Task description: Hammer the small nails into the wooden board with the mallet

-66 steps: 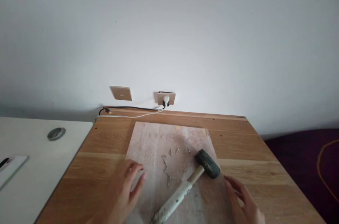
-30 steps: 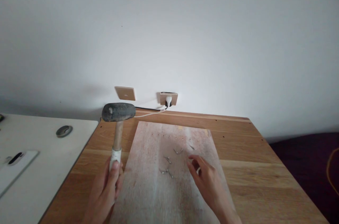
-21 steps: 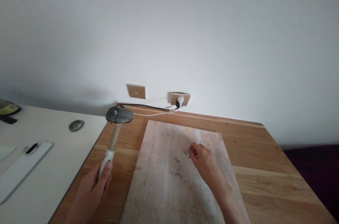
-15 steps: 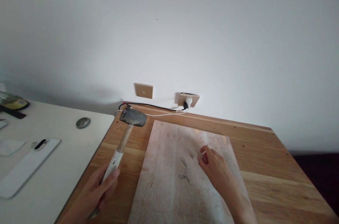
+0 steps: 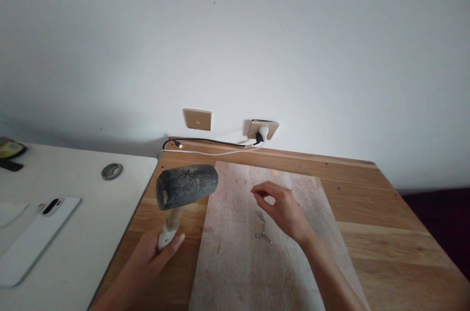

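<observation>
My left hand [image 5: 152,257] is wrapped round the white-sleeved handle of a rubber mallet [image 5: 187,185], its dark, scuffed head held up over the left edge of a board. Thumb and forefinger of my right hand [image 5: 282,208] are pinched together low over the upper part of that pale, worn board [image 5: 227,257]. Anything between those fingertips is too small to make out. Several small grey metal fasteners [image 5: 264,237] lie loose on the board, just below my right hand. A few small dark dots [image 5: 246,181] run along the board near its far edge.
The board lies on a wooden tabletop [image 5: 382,240] against a white wall. Behind it are a socket with plugs [image 5: 263,132], cables [image 5: 205,142] and a blank wall plate [image 5: 197,119]. On the white desk [image 5: 91,223] at left are a phone [image 5: 36,240] and a grey round grommet [image 5: 112,171].
The mallet has tipped toward me, its head now larger in view and lower. My right hand has moved left along the board, still pinched. The view has shifted slightly.
</observation>
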The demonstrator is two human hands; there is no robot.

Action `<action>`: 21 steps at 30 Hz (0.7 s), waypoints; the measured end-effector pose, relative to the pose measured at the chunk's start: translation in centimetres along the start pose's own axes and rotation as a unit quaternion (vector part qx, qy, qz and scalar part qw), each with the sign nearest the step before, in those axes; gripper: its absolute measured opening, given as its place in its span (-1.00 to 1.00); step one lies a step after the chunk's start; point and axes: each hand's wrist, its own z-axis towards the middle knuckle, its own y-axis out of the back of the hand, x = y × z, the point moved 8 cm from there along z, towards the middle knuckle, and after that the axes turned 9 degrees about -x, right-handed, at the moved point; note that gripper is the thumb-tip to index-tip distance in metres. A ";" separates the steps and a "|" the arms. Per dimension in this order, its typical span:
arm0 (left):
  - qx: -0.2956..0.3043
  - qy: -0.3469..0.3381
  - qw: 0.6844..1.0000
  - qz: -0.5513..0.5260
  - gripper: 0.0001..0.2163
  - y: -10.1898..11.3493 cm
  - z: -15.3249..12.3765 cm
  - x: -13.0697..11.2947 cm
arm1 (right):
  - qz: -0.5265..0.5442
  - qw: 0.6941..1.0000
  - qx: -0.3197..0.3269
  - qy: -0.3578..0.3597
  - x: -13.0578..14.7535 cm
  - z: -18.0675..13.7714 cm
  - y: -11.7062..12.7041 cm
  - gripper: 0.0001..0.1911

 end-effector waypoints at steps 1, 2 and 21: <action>0.000 0.002 1.000 0.006 -0.48 0.1 0.3 -0.2 | 0.004 1.000 -0.008 0.010 0.2 0.6 -0.6 -0.78; 0.000 0.002 1.000 0.012 -0.49 0.1 0.5 -0.5 | 0.006 1.000 -0.016 0.018 0.2 1.3 -1.2 -0.78; -0.001 -0.031 0.997 0.073 -0.68 -1.1 1.5 -1.1 | -0.065 0.995 -0.038 0.070 -2.1 3.2 -6.2 -0.82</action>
